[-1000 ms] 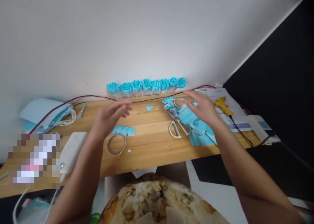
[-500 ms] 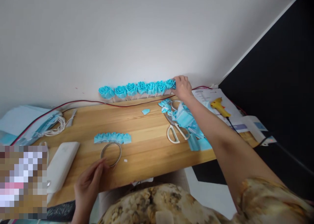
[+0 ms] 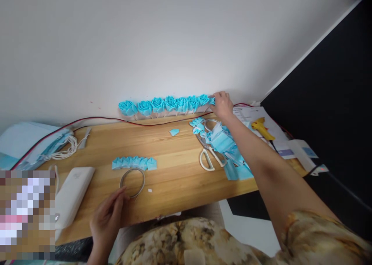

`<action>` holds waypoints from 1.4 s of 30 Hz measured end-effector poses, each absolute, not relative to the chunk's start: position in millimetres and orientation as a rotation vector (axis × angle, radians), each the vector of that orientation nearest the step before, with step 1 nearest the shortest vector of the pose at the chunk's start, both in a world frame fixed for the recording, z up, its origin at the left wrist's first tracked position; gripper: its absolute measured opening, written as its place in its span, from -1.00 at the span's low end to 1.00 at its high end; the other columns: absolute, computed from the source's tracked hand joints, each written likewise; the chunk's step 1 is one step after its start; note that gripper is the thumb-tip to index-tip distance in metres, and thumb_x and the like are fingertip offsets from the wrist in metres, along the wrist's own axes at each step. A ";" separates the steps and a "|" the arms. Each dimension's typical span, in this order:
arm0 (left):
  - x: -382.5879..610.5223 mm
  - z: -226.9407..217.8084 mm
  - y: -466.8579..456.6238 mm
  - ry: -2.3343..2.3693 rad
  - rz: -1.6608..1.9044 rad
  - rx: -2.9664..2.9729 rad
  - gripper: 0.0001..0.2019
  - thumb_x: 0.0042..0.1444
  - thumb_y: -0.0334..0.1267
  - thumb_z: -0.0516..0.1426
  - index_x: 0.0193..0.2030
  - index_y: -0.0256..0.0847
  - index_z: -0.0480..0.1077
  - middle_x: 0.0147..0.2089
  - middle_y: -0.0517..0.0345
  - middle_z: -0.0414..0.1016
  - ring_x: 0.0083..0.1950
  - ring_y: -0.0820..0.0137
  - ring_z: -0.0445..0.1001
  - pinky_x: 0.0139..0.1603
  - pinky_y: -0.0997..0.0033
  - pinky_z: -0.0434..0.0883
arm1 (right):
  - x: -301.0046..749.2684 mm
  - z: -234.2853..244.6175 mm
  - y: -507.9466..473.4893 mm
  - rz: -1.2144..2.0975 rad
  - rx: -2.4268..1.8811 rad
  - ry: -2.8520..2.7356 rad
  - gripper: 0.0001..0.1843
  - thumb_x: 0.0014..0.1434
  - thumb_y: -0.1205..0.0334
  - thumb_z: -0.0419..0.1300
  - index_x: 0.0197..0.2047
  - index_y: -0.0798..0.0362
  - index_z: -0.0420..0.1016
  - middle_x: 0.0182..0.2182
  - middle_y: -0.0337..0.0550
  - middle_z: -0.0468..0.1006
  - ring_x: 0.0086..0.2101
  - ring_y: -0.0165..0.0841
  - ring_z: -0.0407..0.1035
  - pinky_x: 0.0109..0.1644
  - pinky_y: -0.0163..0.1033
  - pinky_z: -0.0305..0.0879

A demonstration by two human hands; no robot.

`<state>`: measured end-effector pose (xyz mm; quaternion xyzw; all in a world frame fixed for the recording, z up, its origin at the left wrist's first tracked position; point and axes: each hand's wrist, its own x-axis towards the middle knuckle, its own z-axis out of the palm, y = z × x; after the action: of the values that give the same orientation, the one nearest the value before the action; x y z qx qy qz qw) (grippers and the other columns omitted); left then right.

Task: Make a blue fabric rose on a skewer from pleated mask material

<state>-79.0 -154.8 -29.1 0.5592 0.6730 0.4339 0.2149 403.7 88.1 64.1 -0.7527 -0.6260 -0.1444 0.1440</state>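
Note:
My left hand (image 3: 107,210) is low at the front left of the wooden table, thumb and fingertips pinched at the lower left rim of a thin grey ring (image 3: 133,183). Just behind the ring lies a pleated light-blue strip (image 3: 134,163). Along the wall stands a row of folded blue roses (image 3: 170,102) on pale stems. At its right end my right hand (image 3: 222,104) has its fingers curled round a blue rose (image 3: 212,100), which the hand mostly hides. White-handled scissors (image 3: 207,159) lie below my right forearm, partly under blue scraps (image 3: 222,139).
A yellow glue gun (image 3: 263,129) rests on printed papers (image 3: 247,114) at the right. A white power bank (image 3: 75,195) lies front left. Behind it are stacked blue sheets (image 3: 31,141) with white cords (image 3: 68,148). A red-and-black cable (image 3: 95,118) runs along the back.
My right hand has shifted slightly to the right, away from the last full rose, and more blue shows beside its fingers. My left hand stays nearly in place; the view has moved a little.

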 end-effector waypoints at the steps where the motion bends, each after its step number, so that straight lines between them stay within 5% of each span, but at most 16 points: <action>1: -79.3 -29.2 -154.4 1.871 1.204 1.559 -0.70 0.23 0.05 0.17 -0.12 -0.03 0.65 -0.32 0.21 0.69 -0.23 0.20 0.68 -0.09 0.25 0.62 | 403.2 65.4 87.1 -0.417 -2.150 -1.827 -0.57 0.29 0.26 0.21 0.21 0.16 0.44 0.15 0.27 0.43 0.13 0.06 0.27 0.13 0.06 0.29; 9: -83.3 -29.0 -152.1 1.830 1.179 1.646 -0.62 0.25 0.08 0.16 -0.12 -0.16 0.66 -0.33 0.15 0.69 -0.28 0.27 0.67 -0.16 0.37 0.61 | 385.8 78.3 86.0 -0.535 -1.861 -2.098 -0.32 0.20 0.19 0.32 0.36 0.06 0.33 0.25 0.18 0.41 0.20 0.14 0.25 0.22 0.19 0.19; 16: -82.4 -33.7 -154.5 1.854 1.206 1.636 -0.59 0.31 0.09 0.14 -0.07 -0.18 0.65 -0.31 0.16 0.67 -0.25 0.32 0.66 -0.11 0.42 0.57 | 377.2 73.7 103.2 -0.530 -1.865 -2.187 -0.53 0.26 0.22 0.22 0.22 0.11 0.48 0.13 0.21 0.49 0.16 0.12 0.28 0.18 0.17 0.19; 25: -90.9 -39.1 -149.2 1.783 1.216 1.767 -0.64 0.31 0.02 0.15 -0.10 -0.18 0.65 -0.38 0.18 0.66 -0.33 0.34 0.65 -0.21 0.46 0.60 | 392.2 75.5 97.4 -0.561 -1.960 -2.154 -0.57 0.27 0.23 0.21 0.18 0.18 0.49 0.11 0.28 0.51 0.14 0.16 0.30 0.16 0.17 0.16; 33: -92.3 -40.2 -149.1 1.782 1.208 1.781 -0.66 0.30 0.00 0.15 -0.11 -0.19 0.65 -0.37 0.17 0.66 -0.34 0.35 0.65 -0.22 0.47 0.60 | 356.4 88.7 95.4 -0.516 -1.718 -2.340 -0.29 0.18 0.08 0.36 0.36 0.04 0.38 0.26 0.15 0.44 0.19 0.14 0.27 0.21 0.17 0.17; 42: -92.1 -39.1 -150.6 1.770 1.196 1.788 -0.66 0.32 -0.01 0.14 -0.10 -0.19 0.65 -0.36 0.18 0.66 -0.33 0.36 0.65 -0.21 0.47 0.58 | 339.8 75.7 105.1 -0.610 -1.787 -2.309 -0.56 0.25 0.26 0.24 0.19 0.17 0.48 0.10 0.18 0.52 0.13 0.08 0.30 0.16 0.08 0.14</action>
<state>-92.1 -150.6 -39.1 0.6317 0.6254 0.4226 0.1768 339.8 105.1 75.7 -0.5972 -0.7717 -0.2038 0.0796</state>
